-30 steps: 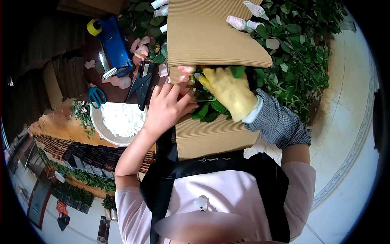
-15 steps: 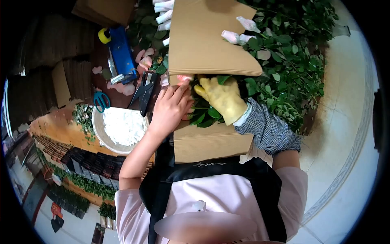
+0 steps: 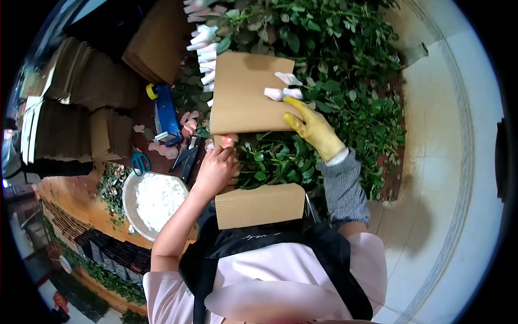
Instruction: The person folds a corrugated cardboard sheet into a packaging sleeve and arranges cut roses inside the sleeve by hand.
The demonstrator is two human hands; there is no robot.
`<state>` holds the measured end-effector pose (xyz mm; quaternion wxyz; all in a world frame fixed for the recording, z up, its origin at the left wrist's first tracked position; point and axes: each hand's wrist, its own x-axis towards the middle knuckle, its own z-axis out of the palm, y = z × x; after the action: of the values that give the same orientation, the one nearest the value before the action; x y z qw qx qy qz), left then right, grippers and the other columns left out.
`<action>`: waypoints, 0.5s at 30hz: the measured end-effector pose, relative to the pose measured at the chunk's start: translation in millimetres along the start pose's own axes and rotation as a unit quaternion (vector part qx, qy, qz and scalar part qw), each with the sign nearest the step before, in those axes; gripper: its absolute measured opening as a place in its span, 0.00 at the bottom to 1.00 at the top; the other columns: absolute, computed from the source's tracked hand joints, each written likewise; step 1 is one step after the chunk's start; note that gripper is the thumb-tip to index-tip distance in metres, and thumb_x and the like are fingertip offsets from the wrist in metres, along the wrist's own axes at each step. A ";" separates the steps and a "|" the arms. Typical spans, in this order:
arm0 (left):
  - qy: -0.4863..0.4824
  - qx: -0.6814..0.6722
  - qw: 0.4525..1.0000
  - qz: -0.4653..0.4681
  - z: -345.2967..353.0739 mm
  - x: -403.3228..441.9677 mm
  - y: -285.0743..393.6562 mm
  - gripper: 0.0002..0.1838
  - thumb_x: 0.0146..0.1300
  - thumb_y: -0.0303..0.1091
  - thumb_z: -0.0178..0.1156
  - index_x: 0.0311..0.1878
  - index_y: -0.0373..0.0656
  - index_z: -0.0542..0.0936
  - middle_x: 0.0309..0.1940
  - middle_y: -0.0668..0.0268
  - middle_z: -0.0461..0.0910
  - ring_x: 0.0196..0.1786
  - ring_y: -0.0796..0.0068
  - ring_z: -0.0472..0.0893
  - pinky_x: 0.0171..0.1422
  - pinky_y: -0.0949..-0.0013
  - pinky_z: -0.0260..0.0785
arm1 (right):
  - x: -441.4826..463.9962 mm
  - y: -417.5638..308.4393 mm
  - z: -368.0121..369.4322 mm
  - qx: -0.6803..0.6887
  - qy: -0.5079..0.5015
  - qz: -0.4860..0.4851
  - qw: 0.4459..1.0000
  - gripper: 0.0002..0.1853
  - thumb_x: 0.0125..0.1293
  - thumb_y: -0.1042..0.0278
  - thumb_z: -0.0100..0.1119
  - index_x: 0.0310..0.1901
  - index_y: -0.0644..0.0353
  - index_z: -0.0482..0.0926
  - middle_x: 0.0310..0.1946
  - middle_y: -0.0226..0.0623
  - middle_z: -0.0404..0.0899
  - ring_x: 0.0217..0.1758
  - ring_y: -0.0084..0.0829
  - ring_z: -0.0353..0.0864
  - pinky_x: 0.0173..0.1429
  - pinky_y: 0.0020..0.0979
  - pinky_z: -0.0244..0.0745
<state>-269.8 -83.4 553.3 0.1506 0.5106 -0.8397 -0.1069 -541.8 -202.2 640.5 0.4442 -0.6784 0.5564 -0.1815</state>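
Corrugated cardboard [image 3: 253, 108] lies folded back, its near flap [image 3: 260, 207] against the apron. Between the two parts are leafy rose stems [image 3: 278, 162] with pink blooms [image 3: 227, 141] at their left end. My bare left hand [image 3: 216, 170] rests on the blooms with its fingers bent; what lies under the fingertips is hidden. My right hand [image 3: 310, 125], in a yellow glove, has thumb and index finger apart. Its index fingertip is beside white net-sleeved buds [image 3: 274, 94] at the cardboard's right edge. Nothing shows between its fingers.
Left of the cardboard are a stapler [image 3: 189, 156], a blue tape dispenser [image 3: 167, 116], teal scissors [image 3: 140, 162] and a bowl of white sleeves [image 3: 156, 202]. More leafy stems [image 3: 361, 119] are piled at the right. Stacked cardboard [image 3: 65, 129] stands at the far left.
My right hand has come out of the stems and moved up to the net-sleeved buds, its fingers spread. My left hand stays by the blooms. The view has shifted, showing more stems beyond the cardboard.
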 end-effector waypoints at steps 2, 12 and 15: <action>-0.023 -0.005 1.000 -0.017 -0.2 1.7 1.0 0.23 0.59 0.50 0.68 0.44 0.35 0.85 0.55 0.58 0.80 0.55 0.59 0.77 0.63 0.59 0.70 | -9.8 -5.4 -6.7 0.043 0.068 -0.124 0.989 0.28 0.75 0.68 0.58 0.74 0.57 0.67 0.67 0.39 0.74 0.65 0.28 0.73 0.70 0.30 0.67; -0.032 0.092 0.995 0.036 1.7 -3.6 -0.4 0.38 0.52 0.57 0.70 0.57 0.35 0.80 0.57 0.57 0.78 0.59 0.60 0.74 0.64 0.59 0.66 | -48.2 -18.3 -38.2 0.447 -0.012 -0.336 0.829 0.40 0.78 0.42 0.46 0.80 0.61 0.51 0.60 0.49 0.78 0.62 0.41 0.77 0.73 0.43 0.63; 0.126 -0.343 0.930 -0.039 20.4 -5.1 -0.4 0.25 0.61 0.39 0.66 0.62 0.44 0.79 0.57 0.57 0.80 0.60 0.52 0.78 0.67 0.50 0.68 | -19.6 -7.6 -42.3 0.342 -0.304 -0.352 0.816 0.32 0.82 0.48 0.38 0.77 0.61 0.55 0.66 0.46 0.74 0.71 0.44 0.72 0.78 0.46 0.61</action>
<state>-274.7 -78.6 533.5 0.4166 0.4692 -0.7059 -0.3286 -574.8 -201.3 674.3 0.7003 -0.6526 0.0182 -0.2886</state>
